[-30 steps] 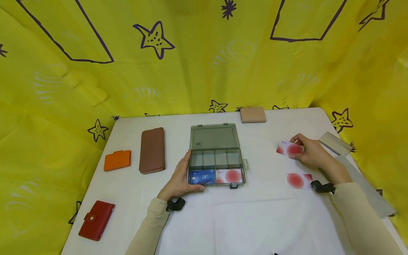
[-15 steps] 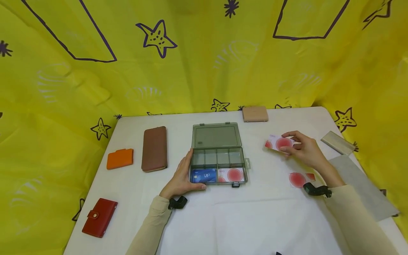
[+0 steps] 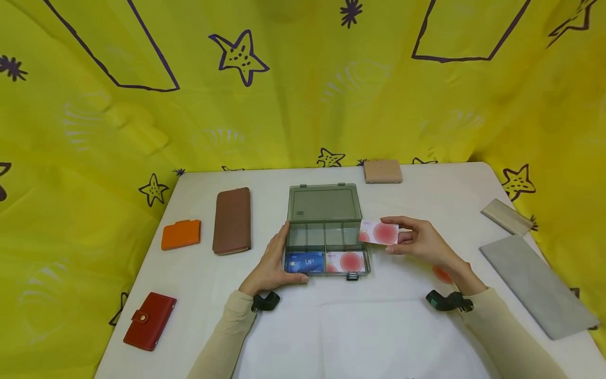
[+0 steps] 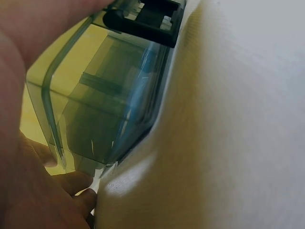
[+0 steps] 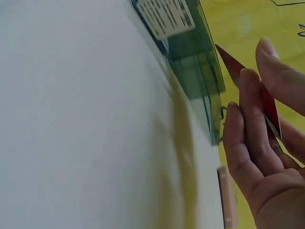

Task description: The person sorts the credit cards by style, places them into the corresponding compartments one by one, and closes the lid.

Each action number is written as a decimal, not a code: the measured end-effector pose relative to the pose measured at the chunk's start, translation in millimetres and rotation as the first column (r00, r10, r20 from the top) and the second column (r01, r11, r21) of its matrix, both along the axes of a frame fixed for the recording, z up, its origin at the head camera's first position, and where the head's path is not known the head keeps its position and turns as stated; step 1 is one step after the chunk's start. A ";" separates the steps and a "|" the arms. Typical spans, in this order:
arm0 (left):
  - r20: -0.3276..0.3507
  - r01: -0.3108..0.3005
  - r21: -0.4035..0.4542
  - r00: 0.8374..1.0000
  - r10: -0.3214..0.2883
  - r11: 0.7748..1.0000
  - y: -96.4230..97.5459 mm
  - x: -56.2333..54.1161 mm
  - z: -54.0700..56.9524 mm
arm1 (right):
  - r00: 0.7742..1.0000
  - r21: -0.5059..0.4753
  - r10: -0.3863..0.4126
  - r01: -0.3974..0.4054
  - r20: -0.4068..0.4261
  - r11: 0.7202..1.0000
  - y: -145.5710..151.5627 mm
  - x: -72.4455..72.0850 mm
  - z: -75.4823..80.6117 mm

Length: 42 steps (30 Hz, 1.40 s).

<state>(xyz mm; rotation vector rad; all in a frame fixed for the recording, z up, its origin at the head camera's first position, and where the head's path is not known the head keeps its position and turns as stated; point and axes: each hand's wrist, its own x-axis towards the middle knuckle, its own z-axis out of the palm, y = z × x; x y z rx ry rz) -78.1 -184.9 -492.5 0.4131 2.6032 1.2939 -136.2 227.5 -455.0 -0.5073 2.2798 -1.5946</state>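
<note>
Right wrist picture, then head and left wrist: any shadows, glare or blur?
Right wrist: yellowish shadow bands across the creased white tablecloth, white printed sticker too soft to read; head: fairly even light, "VIP" legible on the blue rectangular card; left wrist: bright patch on the tablecloth beside the translucent green plastic box.

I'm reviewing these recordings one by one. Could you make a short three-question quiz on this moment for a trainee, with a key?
1. Multiple choice: what does the right hand pinch?
A) The red wallet
B) A white card with a red circle
C) The brown wallet

2. Short answer: in the head view, which compartment of the green box holds the blue VIP card?

3. True or false: the box's lid is closed.

Key:
1. B
2. The front left compartment, the one nearest the left hand's thumb.
3. False; the lid is open, laid back on the far side.
</note>
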 end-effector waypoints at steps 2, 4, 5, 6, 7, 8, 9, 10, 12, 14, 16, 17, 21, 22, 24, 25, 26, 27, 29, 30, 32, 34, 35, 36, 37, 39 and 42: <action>-0.004 0.001 0.001 1.000 -0.001 1.000 0.0 -0.9 0.0 | 1.000 -0.008 0.008 -0.007 0.030 1.000 -3.9 2.7 -2.3; -0.012 0.005 0.008 1.000 -0.005 1.000 0.1 -2.0 -0.1 | 0.999 -0.040 0.014 -0.012 0.050 0.999 -7.4 5.5 -5.2; -0.015 0.006 0.009 1.000 -0.006 1.000 0.3 -2.3 0.2 | 0.998 -0.054 0.020 -0.017 0.054 0.998 -9.2 6.9 -6.4; -0.016 0.007 0.010 1.000 -0.007 1.000 0.4 -2.4 0.6 | 0.998 -0.074 0.028 -0.024 0.052 0.997 -11.0 8.4 -7.4; -0.017 0.009 0.009 1.000 -0.009 1.000 0.3 -2.6 0.1 | 0.998 -0.095 0.040 -0.036 0.046 0.995 -12.5 9.8 -8.5; -0.017 0.010 0.009 1.000 -0.010 1.000 0.1 -2.7 -0.3 | 0.998 -0.117 0.055 -0.050 0.037 0.992 -14.1 11.3 -9.3; -0.015 0.009 0.010 1.000 -0.009 1.000 0.1 -2.3 0.0 | 0.997 -0.136 0.071 -0.067 0.027 0.988 -15.7 12.8 -9.7; -0.012 0.008 0.009 1.000 -0.008 1.000 0.1 -1.7 0.2 | 0.996 -0.150 0.087 -0.083 0.018 0.985 -17.3 14.5 -9.5; -0.002 0.005 0.011 1.000 -0.005 1.000 0.3 -0.3 0.5 | 0.994 -0.154 0.113 -0.113 -0.011 0.982 -20.4 18.1 -8.8; 0.004 0.003 0.017 1.000 -0.003 1.000 0.6 0.6 1.0 | 0.989 -0.137 0.136 -0.143 -0.054 0.980 -24.1 21.7 -7.5; 0.011 -0.003 0.015 1.000 0.002 1.000 1.1 1.4 1.1 | 0.982 -0.102 0.160 -0.170 -0.098 0.980 -28.5 24.8 -6.8; 0.013 -0.005 0.013 1.000 0.005 1.000 1.2 1.7 0.6 | 0.978 -0.078 0.171 -0.181 -0.120 0.980 -30.8 26.1 -6.5; 0.018 -0.014 0.004 1.000 0.014 1.000 1.7 2.9 0.3 | 0.955 0.009 0.218 -0.221 -0.200 0.975 -40.6 30.1 -7.1; 0.019 -0.016 0.005 1.000 0.015 1.000 1.7 3.2 0.4 | 0.948 0.030 0.226 -0.225 -0.222 0.974 -42.9 30.9 -7.4; 0.014 -0.017 0.002 1.000 0.017 1.000 1.9 3.3 0.9 | 0.935 0.071 0.234 -0.223 -0.268 0.972 -47.0 32.4 -7.7; 0.010 -0.017 -0.001 1.000 0.017 1.000 1.9 3.1 1.2 | 0.927 0.090 0.235 -0.218 -0.291 0.972 -48.7 33.0 -7.6; 0.009 -0.019 -0.004 1.000 0.019 1.000 2.0 3.0 1.5 | 0.920 0.111 0.234 -0.209 -0.313 0.972 -50.1 33.5 -7.6; 0.007 -0.019 -0.008 1.000 0.019 1.000 2.1 2.7 1.8 | 0.916 0.129 0.228 -0.195 -0.331 0.972 -51.1 34.0 -7.1; 0.005 -0.016 -0.011 1.000 0.016 1.000 2.7 2.4 1.8 | 0.910 0.158 0.205 -0.157 -0.361 0.975 -51.1 35.5 -5.8; 0.006 -0.015 -0.016 1.000 0.015 1.000 3.0 2.3 1.7 | 0.909 0.169 0.194 -0.139 -0.370 0.976 -50.6 36.1 -4.8; 0.006 -0.013 -0.016 1.000 0.013 1.000 3.4 2.0 2.0 | 0.907 0.190 0.177 -0.110 -0.383 0.976 -49.0 36.6 -3.0; 0.002 -0.009 -0.018 1.000 0.009 1.000 3.6 1.5 2.1 | 0.906 0.196 0.165 -0.094 -0.389 0.976 -47.6 36.2 -1.5; -0.004 -0.007 -0.016 1.000 0.007 1.000 3.6 1.3 2.4 | 0.904 0.197 0.168 -0.095 -0.393 0.976 -47.6 35.6 -1.1; -0.007 -0.006 -0.015 1.000 0.006 1.000 3.6 1.1 2.5 | 0.902 0.196 0.175 -0.103 -0.396 0.975 -47.8 35.0 -1.0; -0.012 -0.004 -0.012 1.000 0.004 1.000 3.6 1.1 2.7 | 0.898 0.192 0.185 -0.116 -0.398 0.974 -48.4 34.2 -1.1; -0.017 0.000 -0.008 1.000 0.000 1.000 3.3 1.3 2.8 | 0.890 0.185 0.207 -0.142 -0.406 0.973 -50.3 32.8 -2.0; -0.023 0.003 -0.001 1.000 -0.003 1.000 2.7 2.0 2.2 | 0.882 0.176 0.228 -0.168 -0.413 0.970 -51.5 31.5 -2.5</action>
